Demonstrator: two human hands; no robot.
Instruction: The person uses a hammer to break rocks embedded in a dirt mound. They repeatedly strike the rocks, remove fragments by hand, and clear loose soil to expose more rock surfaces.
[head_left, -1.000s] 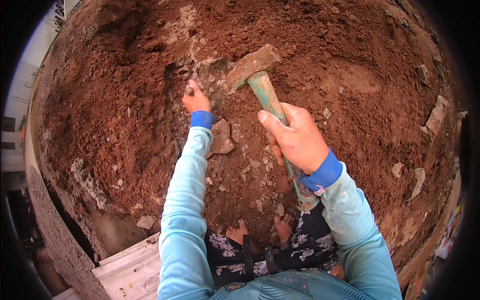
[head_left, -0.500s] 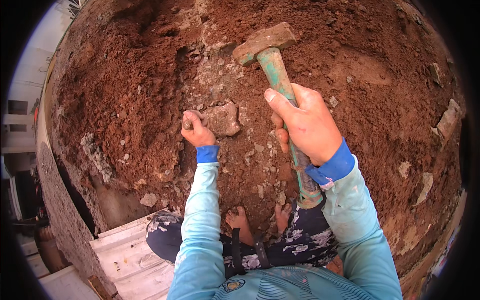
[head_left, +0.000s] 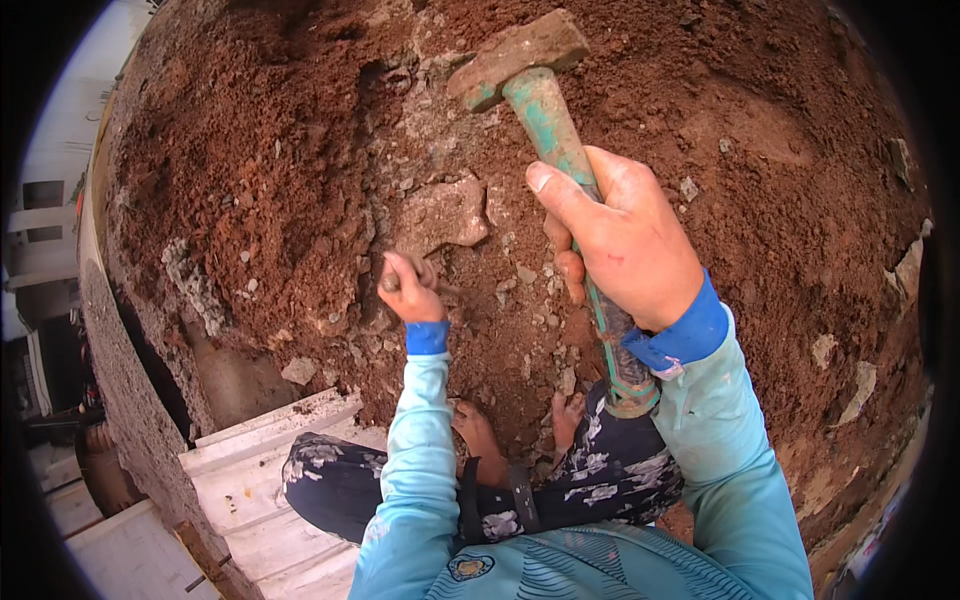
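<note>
Two fists closed | right hand (head_left: 630, 240): club hammer (head_left: 545, 115) | left hand (head_left: 413, 290): stubby rod (head_left: 390, 283), drawn bodyward, flat slab (head_left: 440, 213) now clear

Bright, diffuse lt; fisheye bend, blk corners.

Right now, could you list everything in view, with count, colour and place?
Hammer: one, green and brown, centre.
Rod-like piece: one, greyish, left of centre, mostly hidden.
Flat stone: one, reddish-brown, left of centre.
Small stones: many, greyish, scattered.
Soil: one stretch, reddish-brown, across the middle.
Ridged panel: one, white, lower left.
Building: one, pale, far left.
Trousers: one pair, dark floral, bottom.
Sleeves: two, light blue, bottom.
Feet: two, bare, lower centre.
Left fingers: around the rod-like piece.
Right fingers: around the hammer.
</note>
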